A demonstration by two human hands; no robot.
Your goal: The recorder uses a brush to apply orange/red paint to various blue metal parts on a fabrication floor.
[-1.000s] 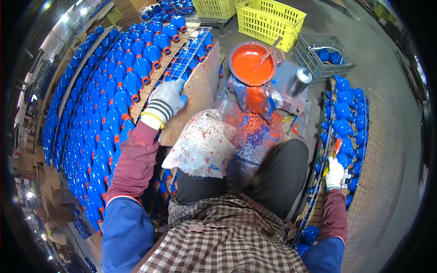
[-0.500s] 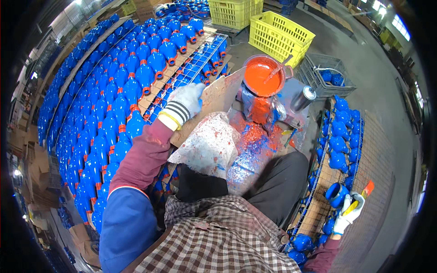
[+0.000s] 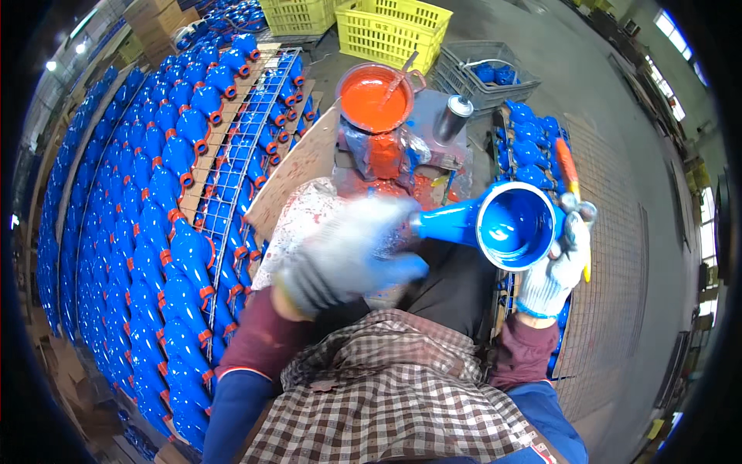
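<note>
In my right hand (image 3: 558, 263), gloved in white, is a glossy blue vase-like piece (image 3: 456, 223). Its wide round mouth with a pale rim faces up at me, and its narrow neck points left. The same hand also keeps a paintbrush (image 3: 568, 174) upright against the piece's right side, orange-red at the top, with yellow lower down. My left hand (image 3: 352, 251), in a grey-white glove with dark cuff stripes, is blurred beside the neck's end. Its thumb and fingers look spread; whether they touch the neck I cannot tell.
Rows of blue pieces with red rims (image 3: 185, 247) fill the left side. Ahead stands a pot of orange-red paint (image 3: 376, 98) beside a metal can (image 3: 454, 118). Yellow crates (image 3: 394, 35) and a grey crate (image 3: 483, 73) are behind. More blue pieces (image 3: 529, 151) lie on a rack at right.
My right hand has lifted a blue piece from the right-hand rack and brought it in front of me, brush still in hand. My left hand has left the cardboard and come toward the neck.
</note>
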